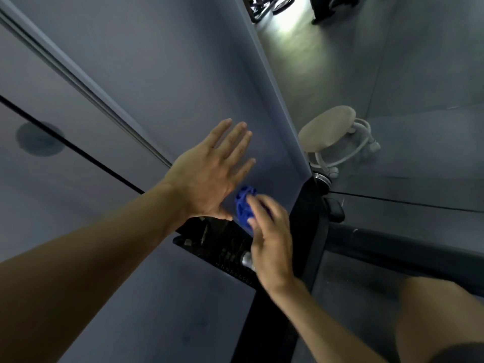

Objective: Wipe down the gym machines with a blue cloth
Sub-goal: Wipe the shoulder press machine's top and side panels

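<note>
My right hand [269, 239] grips a bunched blue cloth [243, 203] and holds it against the lower part of a large grey panel [183, 87] of the gym machine. My left hand [212, 171] lies flat on that panel just left of the cloth, fingers straight and spread. The right hand is blurred. Below both hands a dark opening [217, 242] shows black machine parts and a silver cylinder [246, 259].
A black frame post [311, 231] runs down beside the panel's right edge. A beige round stool [327, 129] on a white wheeled base stands on the grey floor to the right. More equipment sits far off at the top. My knee [440, 318] shows at bottom right.
</note>
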Demonstrator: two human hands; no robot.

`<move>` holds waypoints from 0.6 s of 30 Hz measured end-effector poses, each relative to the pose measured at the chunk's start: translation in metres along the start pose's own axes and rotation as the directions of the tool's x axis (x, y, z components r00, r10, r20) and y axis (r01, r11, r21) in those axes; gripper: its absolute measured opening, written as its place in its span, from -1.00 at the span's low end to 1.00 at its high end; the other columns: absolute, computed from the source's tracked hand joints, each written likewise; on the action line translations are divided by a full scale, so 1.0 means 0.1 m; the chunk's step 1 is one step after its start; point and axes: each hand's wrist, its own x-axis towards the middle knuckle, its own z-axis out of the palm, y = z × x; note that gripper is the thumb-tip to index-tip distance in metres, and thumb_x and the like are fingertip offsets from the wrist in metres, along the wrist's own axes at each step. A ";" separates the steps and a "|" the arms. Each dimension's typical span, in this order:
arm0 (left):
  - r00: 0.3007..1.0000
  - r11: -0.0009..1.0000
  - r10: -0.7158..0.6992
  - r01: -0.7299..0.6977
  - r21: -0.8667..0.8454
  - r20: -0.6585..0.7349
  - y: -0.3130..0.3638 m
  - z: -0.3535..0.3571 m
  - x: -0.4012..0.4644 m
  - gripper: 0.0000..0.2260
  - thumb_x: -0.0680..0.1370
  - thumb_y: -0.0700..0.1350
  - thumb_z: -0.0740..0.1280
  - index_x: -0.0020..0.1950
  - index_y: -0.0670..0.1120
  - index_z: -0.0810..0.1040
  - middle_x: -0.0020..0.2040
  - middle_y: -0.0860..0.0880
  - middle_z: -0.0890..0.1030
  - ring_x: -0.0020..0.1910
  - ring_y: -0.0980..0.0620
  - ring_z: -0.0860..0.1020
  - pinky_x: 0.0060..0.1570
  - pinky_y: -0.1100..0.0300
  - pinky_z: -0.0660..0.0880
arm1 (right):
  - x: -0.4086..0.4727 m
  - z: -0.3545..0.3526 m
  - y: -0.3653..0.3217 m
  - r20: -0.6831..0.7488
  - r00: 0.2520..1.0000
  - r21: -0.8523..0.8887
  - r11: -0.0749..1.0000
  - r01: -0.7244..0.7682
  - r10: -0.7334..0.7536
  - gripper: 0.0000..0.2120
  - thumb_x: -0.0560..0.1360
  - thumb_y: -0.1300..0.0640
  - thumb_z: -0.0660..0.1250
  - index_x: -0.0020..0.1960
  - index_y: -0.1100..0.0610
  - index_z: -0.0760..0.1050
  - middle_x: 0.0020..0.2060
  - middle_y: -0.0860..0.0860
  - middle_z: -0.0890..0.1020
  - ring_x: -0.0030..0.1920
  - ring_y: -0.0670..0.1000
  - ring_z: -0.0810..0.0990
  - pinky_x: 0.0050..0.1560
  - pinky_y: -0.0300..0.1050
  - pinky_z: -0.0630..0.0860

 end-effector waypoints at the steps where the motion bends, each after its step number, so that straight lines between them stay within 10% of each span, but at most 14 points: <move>1: 1.000 1.000 -0.006 0.006 0.009 0.010 0.03 0.00 0.01 0.07 0.46 0.62 -0.16 0.68 -0.13 -0.28 0.59 -0.48 -0.27 0.58 -0.52 -0.26 0.52 -0.44 -0.21 | 0.19 0.01 0.09 -0.005 1.000 -0.021 1.000 -0.018 0.018 -0.61 0.58 0.37 0.30 0.39 0.24 0.54 0.29 0.19 0.52 0.31 0.03 0.45 0.39 -0.45 0.23; 9: 1.000 0.999 -0.027 0.027 0.034 -0.002 0.10 -0.01 0.05 0.08 0.44 0.64 -0.13 0.67 -0.10 -0.30 0.58 -0.50 -0.29 0.56 -0.55 -0.28 0.48 -0.49 -0.24 | 0.69 0.05 0.38 -0.122 0.980 -0.054 0.985 -0.162 0.155 -0.63 0.60 0.32 0.29 0.40 0.24 0.53 0.30 0.19 0.52 0.26 0.22 0.51 0.35 -0.14 0.37; 15: 0.999 1.000 -0.026 0.026 -0.001 -0.021 0.08 0.02 0.05 0.06 0.45 0.62 -0.20 0.68 -0.12 -0.29 0.56 -0.52 -0.29 0.55 -0.57 -0.28 0.48 -0.49 -0.24 | 0.01 -0.04 0.14 0.043 0.999 0.041 0.999 -0.018 0.017 -0.64 0.58 0.34 0.31 0.37 0.25 0.56 0.29 0.19 0.50 0.29 -0.09 0.43 0.35 -0.48 0.26; 18: 1.000 1.000 -0.017 0.017 0.007 -0.016 0.07 -0.01 0.05 0.05 0.47 0.61 -0.18 0.68 -0.12 -0.28 0.57 -0.52 -0.26 0.56 -0.57 -0.25 0.49 -0.48 -0.19 | 0.73 -0.05 0.50 -0.025 0.994 -0.021 0.994 -0.105 0.105 -0.65 0.60 0.32 0.24 0.36 0.26 0.55 0.24 0.22 0.53 0.25 0.07 0.51 0.33 -0.40 0.31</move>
